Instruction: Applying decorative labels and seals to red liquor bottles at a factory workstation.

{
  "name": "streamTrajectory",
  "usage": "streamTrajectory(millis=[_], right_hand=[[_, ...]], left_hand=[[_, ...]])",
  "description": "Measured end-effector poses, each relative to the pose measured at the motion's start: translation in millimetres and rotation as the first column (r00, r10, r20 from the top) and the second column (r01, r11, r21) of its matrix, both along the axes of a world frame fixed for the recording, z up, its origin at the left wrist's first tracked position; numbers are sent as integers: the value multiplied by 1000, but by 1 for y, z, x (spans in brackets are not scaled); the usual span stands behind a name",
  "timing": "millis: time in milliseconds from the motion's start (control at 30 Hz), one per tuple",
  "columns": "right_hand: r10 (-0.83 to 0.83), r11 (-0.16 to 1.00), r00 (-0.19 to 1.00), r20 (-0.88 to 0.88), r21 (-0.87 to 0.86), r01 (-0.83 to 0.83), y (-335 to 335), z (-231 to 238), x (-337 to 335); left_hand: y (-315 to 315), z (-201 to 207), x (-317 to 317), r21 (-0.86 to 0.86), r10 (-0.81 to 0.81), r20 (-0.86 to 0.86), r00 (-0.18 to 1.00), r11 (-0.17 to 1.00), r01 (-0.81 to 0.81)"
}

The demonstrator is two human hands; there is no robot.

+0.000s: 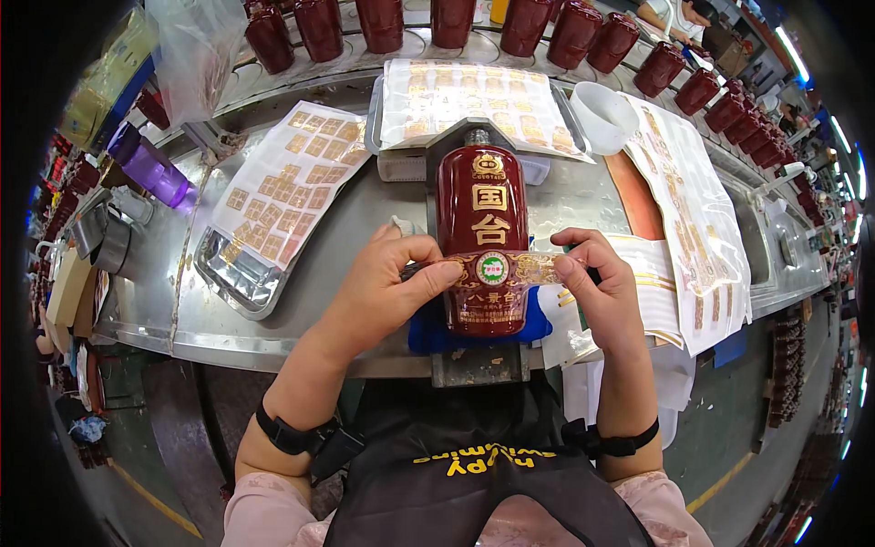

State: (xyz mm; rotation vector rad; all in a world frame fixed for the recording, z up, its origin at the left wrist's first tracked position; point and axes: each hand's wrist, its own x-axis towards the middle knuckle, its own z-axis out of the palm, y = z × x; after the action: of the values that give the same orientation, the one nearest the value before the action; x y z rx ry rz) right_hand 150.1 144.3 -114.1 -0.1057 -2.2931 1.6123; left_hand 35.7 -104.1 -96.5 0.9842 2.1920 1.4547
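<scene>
A dark red bottle [460, 205] with gold characters lies in a grey cradle [478, 366], its neck pointing away from me. A blue cloth [428, 330] shows beneath its lower part. Across the bottle's lower front stretches a decorated label strip [524, 263] with a round white and green emblem. My left hand [387, 281] is closed, thumb and finger pinching the strip's left end at the bottle's edge. At the other side my right hand [602, 290] pinches the strip's right end, which stands out past the bottle. Whether the strip's middle is stuck down, I cannot tell.
Left on the metal table, a sheet of gold stickers [292, 182] lies over a metal tray [235, 273]. More sticker sheets lie behind the bottle [474, 91] and at right [684, 219]. A white tub [603, 118] and purple cup [150, 164] stand nearby. Red bottles [381, 25] line the conveyor.
</scene>
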Motion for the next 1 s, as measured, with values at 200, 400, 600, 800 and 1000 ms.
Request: streamTrajectory(millis=[200, 400, 600, 800, 1000], right_hand=[[21, 999, 999, 48, -28, -20, -2, 2, -1], [-1, 1000, 998, 60, 24, 0, 3, -8, -6], [0, 976, 997, -77, 219, 17, -21, 7, -4], [53, 990, 998, -46, 130, -46, -34, 5, -12], [54, 991, 998, -27, 128, -50, -36, 7, -12]], left_hand=[[1, -1, 0, 26, 3, 1, 1000, 1000, -3], [2, 0, -1, -6, -1, 11, 1000, 1000, 1], [1, -1, -1, 7, -4, -17, 1000, 1000, 4], [2, -1, -3, 5, -18, -12, 1000, 1000, 18], [0, -4, -4, 23, -44, 18, 999, 999, 43]])
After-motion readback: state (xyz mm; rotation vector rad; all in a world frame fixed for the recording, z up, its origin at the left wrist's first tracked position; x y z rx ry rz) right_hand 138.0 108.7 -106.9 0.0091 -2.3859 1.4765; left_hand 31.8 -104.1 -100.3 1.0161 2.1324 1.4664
